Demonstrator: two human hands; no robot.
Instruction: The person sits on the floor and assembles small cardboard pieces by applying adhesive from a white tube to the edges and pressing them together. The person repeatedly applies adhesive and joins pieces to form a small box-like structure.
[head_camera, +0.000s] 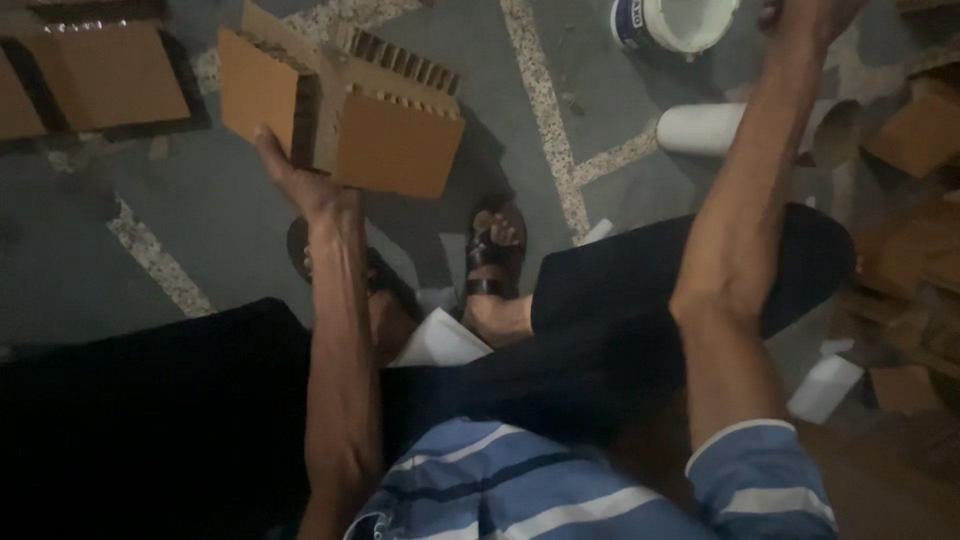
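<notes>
Short-sleeved shirt (560, 490), blue with white and darker blue stripes, white trim at sleeve hem. Dark trousers (640, 300), near black, no pattern visible. Black strappy sandal (493, 255) on one foot, toes bare; other foot mostly hidden behind arm. Both forearms bare, lean. No watch or rings visible, lighting pretty dim tbh.

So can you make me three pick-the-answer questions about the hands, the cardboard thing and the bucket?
1. Where is the white bucket?
A. top edge, on the floor
B. on the lap
C. in the left hand

2. What colour is the cardboard piece?
A. green
B. brown
C. white

3. What is the left hand doing?
A. resting on the knee
B. holding the cardboard piece
C. gripping the bucket

Answers: 1 A, it stands on the grey floor near the right hand; 2 B, its faces are brown; 3 B, fingers clasp its lower edge.
</notes>
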